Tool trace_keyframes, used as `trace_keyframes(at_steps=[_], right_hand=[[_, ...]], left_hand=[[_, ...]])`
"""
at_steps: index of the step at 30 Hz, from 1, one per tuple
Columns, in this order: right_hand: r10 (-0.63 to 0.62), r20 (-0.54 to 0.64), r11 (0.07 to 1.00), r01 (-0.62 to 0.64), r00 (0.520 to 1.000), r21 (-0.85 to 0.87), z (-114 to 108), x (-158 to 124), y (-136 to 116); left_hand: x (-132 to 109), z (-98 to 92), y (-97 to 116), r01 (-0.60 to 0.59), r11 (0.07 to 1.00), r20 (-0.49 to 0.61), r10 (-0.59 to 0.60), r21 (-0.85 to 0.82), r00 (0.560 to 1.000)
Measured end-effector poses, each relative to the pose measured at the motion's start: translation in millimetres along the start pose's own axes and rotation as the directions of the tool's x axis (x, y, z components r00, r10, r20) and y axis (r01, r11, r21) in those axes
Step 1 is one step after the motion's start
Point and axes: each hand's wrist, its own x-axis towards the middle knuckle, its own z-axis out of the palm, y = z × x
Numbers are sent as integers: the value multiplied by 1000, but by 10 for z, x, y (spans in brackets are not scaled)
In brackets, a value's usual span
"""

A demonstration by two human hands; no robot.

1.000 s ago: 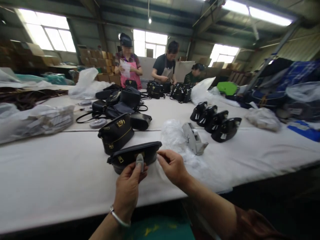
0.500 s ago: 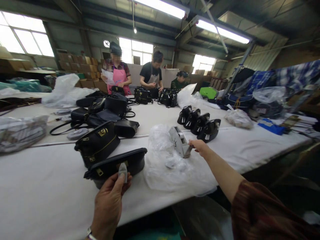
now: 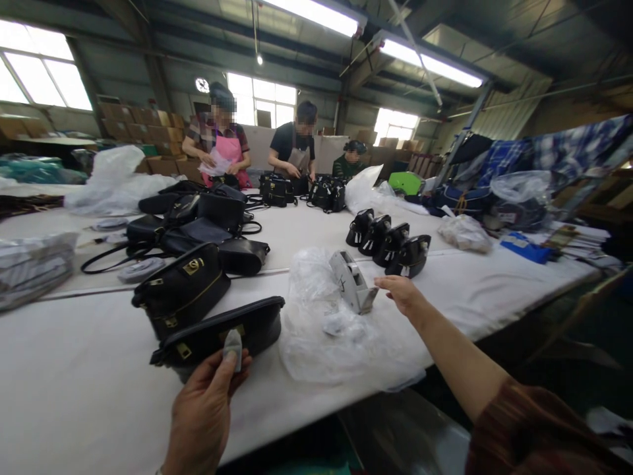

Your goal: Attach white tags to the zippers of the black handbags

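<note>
My left hand pinches a small pale grey wrapped piece between thumb and fingers. Right behind it stands a black handbag with gold hardware; whether the hand touches the bag I cannot tell. A second black handbag with a gold clasp is just beyond. My right hand is closed, fingertips pinched together, at the near end of a grey tape dispenser. A narrow gap shows between them. Anything in that pinch is too small to make out. The dispenser rests on crumpled clear plastic.
More black bags with straps are heaped at left, beside coiled grey straps. Several small black bags stand in a row at right. Across the white table, co-workers handle bags; one wears a pink apron.
My right fingertips have drawn slightly away from the dispenser's end. My left hand keeps its pinch. The whole view has shifted a little. The co-worker in pink has brought white sheets lower.
</note>
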Motion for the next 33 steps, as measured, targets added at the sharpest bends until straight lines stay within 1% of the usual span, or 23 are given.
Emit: trace_keyframes(at_steps=[2, 6, 9, 12, 15, 17, 20, 22, 23, 24, 25, 26, 27, 29, 30, 31, 33], right_hand=[[-14, -1, 1000, 14, 1000, 6, -65, -119, 40], [32, 11, 999, -32, 999, 21, -102, -294, 200], [52, 12, 998, -53, 999, 18, -64, -328, 334], [52, 2, 999, -52, 999, -16, 3, -300, 428], [35, -18, 995, -36, 999, -89, 68, -238, 474], [15, -48, 986, -23, 999, -163, 74, -200, 488], [-25, -83, 954, -1, 996, -300, -5, -217, 491], [-73, -70, 925, 41, 995, -377, -73, -289, 469], [-114, -54, 911, 82, 992, -405, -88, -339, 444], [-218, -10, 878, 192, 976, -439, -79, -401, 406], [-292, 93, 851, 303, 952, -429, -40, -478, 353], [-332, 216, 835, 393, 918, -384, 34, -576, 285], [-368, 326, 821, 469, 871, -325, 142, -700, 202], [-404, 515, 798, 566, 756, -205, 439, -1019, -1], [-427, 583, 784, 604, 692, -143, 615, -1201, -112], [-448, 638, 771, 632, 626, -77, 797, -1384, -224], [-489, 710, 745, 667, 507, 36, 1150, -1711, -429]], left_hand=[[0, 22, 19, 2, 1000, -16, -2, -8, 1000], [-16, 70, 69, 11, 1000, -40, -10, 7, 999], [-29, 76, 91, 16, 1000, -39, -15, 14, 999], [-32, 61, 87, 20, 1000, -38, -20, 20, 999], [-16, 45, 62, 13, 1000, -38, -12, 24, 999], [1, 36, 43, -5, 999, -34, 6, 35, 999], [1, 22, 24, -31, 997, -14, 32, 67, 999], [-23, 16, 23, -43, 995, 15, 42, 92, 999], [-38, 17, 24, -52, 993, 30, 49, 105, 998], [-51, 21, 25, -61, 991, 46, 56, 116, 997], [-60, 26, 24, -78, 989, 51, 72, 123, 996], [-67, 32, 22, -95, 987, 55, 89, 131, 995], [-73, 38, 17, -109, 985, 57, 102, 137, 993], [-87, 45, 4, -132, 980, 58, 124, 148, 991], [-97, 46, -2, -140, 978, 61, 132, 155, 989], [-110, 45, -6, -147, 976, 63, 139, 162, 988], [-139, 38, -5, -165, 970, 76, 153, 178, 985]])
